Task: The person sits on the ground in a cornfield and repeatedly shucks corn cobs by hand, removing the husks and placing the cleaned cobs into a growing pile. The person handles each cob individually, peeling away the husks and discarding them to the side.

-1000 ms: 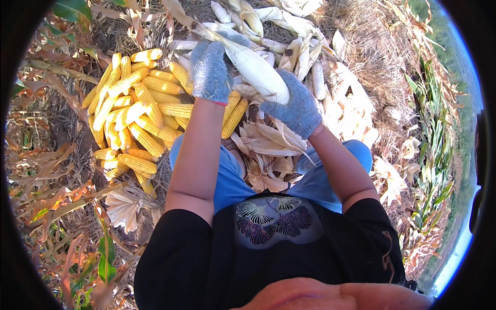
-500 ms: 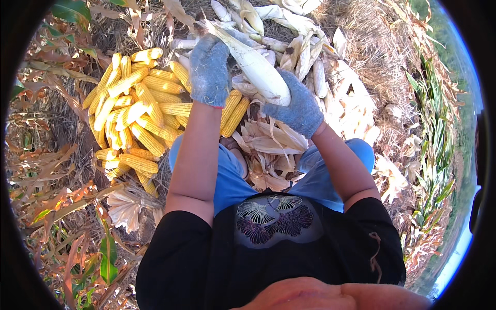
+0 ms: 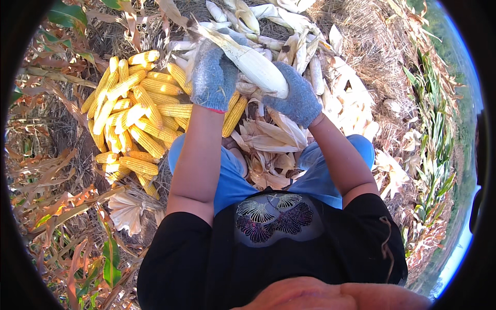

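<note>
Both my hands wear grey knit gloves and hold one ear of corn still wrapped in its pale husk. The ear lies slantwise, its dry brown tip at the far left and its thick end at the near right. My left hand is closed around the ear near the tip, its fingers partly hidden by the husk. At the thick end, my right hand grips from the right side, thumb underneath on the near side. Close by my left wrist lies a heap of bare yellow corn cobs.
Unhusked ears lie scattered beyond my hands. Stripped husks cover the ground between my knees, with more husks to the right. Dry corn stalks and leaves stand at the left, and a greener row lines the right.
My left hand and the tip end have shifted slightly left and toward me. The ear stays in both hands, its husk still around it.
</note>
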### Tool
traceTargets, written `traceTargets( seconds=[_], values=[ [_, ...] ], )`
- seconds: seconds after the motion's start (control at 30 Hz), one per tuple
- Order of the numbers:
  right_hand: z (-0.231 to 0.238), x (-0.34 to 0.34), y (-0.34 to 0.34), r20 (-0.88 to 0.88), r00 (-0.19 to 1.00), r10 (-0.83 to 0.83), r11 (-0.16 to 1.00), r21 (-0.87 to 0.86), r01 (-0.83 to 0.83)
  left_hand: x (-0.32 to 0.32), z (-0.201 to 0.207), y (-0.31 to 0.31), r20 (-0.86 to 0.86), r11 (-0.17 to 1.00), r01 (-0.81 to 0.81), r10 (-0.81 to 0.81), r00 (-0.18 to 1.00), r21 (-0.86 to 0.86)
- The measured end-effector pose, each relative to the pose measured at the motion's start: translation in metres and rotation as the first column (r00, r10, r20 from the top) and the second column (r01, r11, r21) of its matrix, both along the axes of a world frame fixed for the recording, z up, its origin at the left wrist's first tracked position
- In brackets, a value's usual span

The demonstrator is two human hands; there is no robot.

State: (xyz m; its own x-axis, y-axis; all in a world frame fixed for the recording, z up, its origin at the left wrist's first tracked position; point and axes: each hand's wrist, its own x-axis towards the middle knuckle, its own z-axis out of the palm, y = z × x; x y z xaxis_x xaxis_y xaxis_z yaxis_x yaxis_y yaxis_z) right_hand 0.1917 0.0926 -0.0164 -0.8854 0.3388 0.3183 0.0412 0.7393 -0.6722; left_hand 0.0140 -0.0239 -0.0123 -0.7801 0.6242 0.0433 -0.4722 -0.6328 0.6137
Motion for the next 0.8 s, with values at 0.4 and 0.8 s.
traceTargets(
  seconds=[0.4, 0.8],
  values=[
    [-0.005, -0.002, 0.002, -0.043, 0.999, 0.012, 0.999, 0.053, -0.010, 0.010, -0.015, -0.002, 0.043, 0.999, 0.055, -0.055, 0.998, 0.001],
    [-0.017, -0.020, 0.004, -0.086, 0.990, -0.108, 0.987, 0.112, 0.118, 0.021, -0.015, 0.018, 0.198, 0.987, -0.125, 0.142, 0.970, -0.100]
  ],
)
